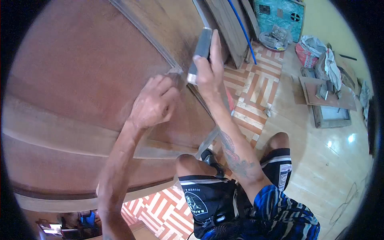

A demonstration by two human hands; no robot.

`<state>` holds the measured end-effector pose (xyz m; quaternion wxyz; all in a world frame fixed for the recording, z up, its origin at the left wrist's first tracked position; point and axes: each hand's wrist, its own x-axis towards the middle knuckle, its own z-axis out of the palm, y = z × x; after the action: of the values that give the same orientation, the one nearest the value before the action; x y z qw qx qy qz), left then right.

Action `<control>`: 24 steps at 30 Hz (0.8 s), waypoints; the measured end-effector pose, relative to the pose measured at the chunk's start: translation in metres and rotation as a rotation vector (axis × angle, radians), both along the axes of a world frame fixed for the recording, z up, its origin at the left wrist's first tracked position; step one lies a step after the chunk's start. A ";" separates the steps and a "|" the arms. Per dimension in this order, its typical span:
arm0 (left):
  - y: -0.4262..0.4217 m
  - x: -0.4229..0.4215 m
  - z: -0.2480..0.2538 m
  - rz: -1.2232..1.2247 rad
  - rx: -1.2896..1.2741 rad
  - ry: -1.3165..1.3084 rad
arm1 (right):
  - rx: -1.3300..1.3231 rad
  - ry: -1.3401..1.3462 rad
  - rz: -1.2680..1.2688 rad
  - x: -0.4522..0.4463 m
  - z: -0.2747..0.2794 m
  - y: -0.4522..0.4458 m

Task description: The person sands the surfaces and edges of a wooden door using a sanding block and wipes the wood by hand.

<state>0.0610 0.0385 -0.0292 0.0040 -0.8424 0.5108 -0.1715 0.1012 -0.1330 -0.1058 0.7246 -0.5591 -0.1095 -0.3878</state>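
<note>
- Floor point(306, 168): glossy pale tiles beside orange-and-white patterned tiles
- Round basin point(275, 49) near the red-and-white sack point(306, 59)
- Wooden frame point(318, 119) under a brown board point(311, 89)
- Thin, loose cable point(347, 203)

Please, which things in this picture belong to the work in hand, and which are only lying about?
In use, it seems:
dark grey rectangular block, in the right hand
large reddish-brown flat panel, under the left hand

Probably just lying about:
long thin blue rod
red and white plastic bag
flat brown board with small tools on top
</note>
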 end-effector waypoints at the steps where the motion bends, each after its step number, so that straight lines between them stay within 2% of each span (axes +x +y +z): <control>1: -0.006 -0.009 -0.004 0.061 -0.214 0.032 | 0.054 0.020 0.086 -0.010 -0.006 -0.004; 3: -0.030 -0.029 -0.022 0.177 -0.637 0.106 | 0.058 -0.011 0.168 -0.035 -0.012 -0.017; 6: -0.071 -0.050 -0.052 0.352 -1.203 0.742 | -0.205 -0.076 0.056 -0.057 -0.039 -0.035; 7: -0.084 -0.055 -0.054 0.366 -1.267 0.960 | -0.348 -0.079 0.019 -0.062 -0.047 -0.044; 10: -0.112 -0.055 -0.075 0.533 -1.174 1.042 | -0.574 -0.066 -0.023 -0.077 -0.071 -0.058; 11: -0.115 -0.053 -0.092 0.429 -1.209 0.994 | -0.624 -0.054 -0.038 -0.078 -0.083 -0.063; 14: -0.126 -0.056 -0.113 0.473 -1.204 1.074 | -0.643 0.068 -0.004 -0.091 -0.104 -0.073; 18: -0.122 -0.048 -0.145 0.676 -1.125 1.320 | -0.608 0.142 0.110 -0.102 -0.139 -0.085; 22: -0.117 -0.051 -0.170 0.655 -1.237 1.419 | -0.609 0.195 0.102 -0.100 -0.170 -0.081; 24: -0.122 -0.050 -0.182 0.569 -1.321 1.366 | -0.594 0.233 0.052 -0.094 -0.173 -0.083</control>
<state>0.0107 -0.0834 -0.2113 -0.7205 -0.6848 -0.0159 0.1079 0.0073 -0.2160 -0.2790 0.5470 -0.7839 -0.1486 -0.2534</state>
